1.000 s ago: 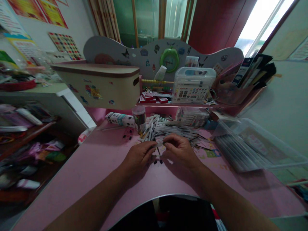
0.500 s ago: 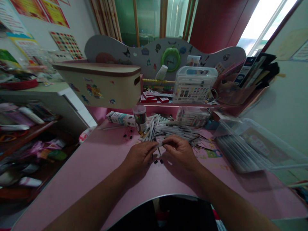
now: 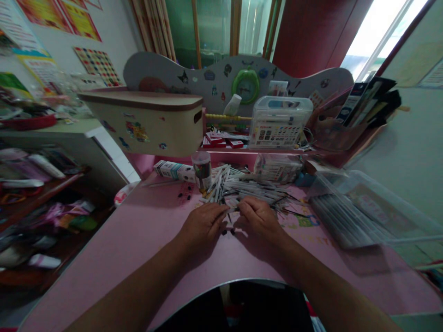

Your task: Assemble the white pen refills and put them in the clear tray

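My left hand point(image 3: 204, 222) is closed in a pinch on one end of a short whitish, pen-like piece point(image 3: 233, 210), low over the pink desk. My right hand point(image 3: 260, 217) pinches the dark end of the same piece; the fingers hide most of it. Just below the fingertips lie small black caps point(image 3: 232, 232). Beyond both hands spreads a loose pile of white pen barrels point(image 3: 249, 186), with some thin dark rods at its right side. A clear tub point(image 3: 201, 169) with dark small pieces inside stands at the pile's left.
Along the right sits an open clear plastic box point(image 3: 391, 240) with a stack of pens point(image 3: 341, 221). A white carton point(image 3: 174, 170) lies at the back left, near a few black caps point(image 3: 188, 197). A cream bin point(image 3: 152, 124) and a clear case point(image 3: 280, 122) stand on the shelf.
My right hand's fingers have closed in more and shifted slightly right, and a small gap now shows between the two hands. My left hand has hardly moved.
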A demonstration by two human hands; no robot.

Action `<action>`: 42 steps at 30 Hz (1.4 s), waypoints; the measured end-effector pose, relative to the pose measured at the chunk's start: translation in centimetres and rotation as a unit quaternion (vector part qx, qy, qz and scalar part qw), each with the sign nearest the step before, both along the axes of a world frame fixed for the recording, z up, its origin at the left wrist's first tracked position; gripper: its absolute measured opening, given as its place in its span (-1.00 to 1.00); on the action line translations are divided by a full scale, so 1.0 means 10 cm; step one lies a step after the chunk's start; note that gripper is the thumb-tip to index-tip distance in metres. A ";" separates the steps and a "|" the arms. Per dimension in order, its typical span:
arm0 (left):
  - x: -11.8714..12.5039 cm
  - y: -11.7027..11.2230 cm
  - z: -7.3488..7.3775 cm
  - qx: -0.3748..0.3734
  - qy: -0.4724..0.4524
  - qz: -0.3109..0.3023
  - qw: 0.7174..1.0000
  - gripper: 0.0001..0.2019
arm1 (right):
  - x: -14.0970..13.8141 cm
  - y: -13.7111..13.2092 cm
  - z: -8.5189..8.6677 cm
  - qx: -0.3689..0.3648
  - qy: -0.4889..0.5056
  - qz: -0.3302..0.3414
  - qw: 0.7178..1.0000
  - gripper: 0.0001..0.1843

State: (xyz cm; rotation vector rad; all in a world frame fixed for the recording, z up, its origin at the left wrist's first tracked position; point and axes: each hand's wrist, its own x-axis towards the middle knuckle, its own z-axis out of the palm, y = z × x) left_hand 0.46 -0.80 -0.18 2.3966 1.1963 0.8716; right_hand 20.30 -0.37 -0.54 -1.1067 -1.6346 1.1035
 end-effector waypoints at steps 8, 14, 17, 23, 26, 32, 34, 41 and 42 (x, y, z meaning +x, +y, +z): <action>-0.04 0.03 -0.04 0.003 0.016 0.005 1.000 -0.73 | -0.03 -0.02 0.03 0.069 -0.065 -0.007 0.995 -0.92; -0.03 0.03 -0.05 0.005 0.015 0.000 1.000 -0.73 | 0.00 -0.04 0.03 0.094 -0.099 -0.007 0.991 -0.87; -0.04 0.04 -0.05 0.010 0.015 -0.003 1.000 -0.74 | 0.02 0.01 -0.03 0.056 -0.051 0.020 0.997 -0.85; -0.04 0.04 -0.06 0.013 0.022 0.004 1.000 -0.73 | -0.04 -0.02 0.02 0.102 -0.104 -0.021 0.989 -0.85; -0.03 0.04 -0.07 0.016 0.018 0.004 1.000 -0.72 | -0.04 -0.04 0.03 0.125 -0.124 -0.035 0.984 -0.78; -0.04 0.05 -0.09 0.009 0.014 0.002 1.000 -0.74 | -0.01 -0.01 -0.02 0.102 -0.091 0.000 0.991 -0.89; -0.04 0.05 -0.09 0.012 0.012 0.001 1.000 -0.74 | -0.02 -0.02 -0.01 0.119 -0.112 -0.010 0.986 -0.90; -0.05 0.05 -0.11 0.020 0.007 -0.009 1.000 -0.73 | -0.01 -0.03 -0.02 0.145 -0.138 0.002 0.980 -0.87; -0.05 0.05 -0.11 0.019 0.006 -0.009 1.000 -0.72 | 0.00 -0.02 -0.03 0.133 -0.128 0.007 0.983 -0.90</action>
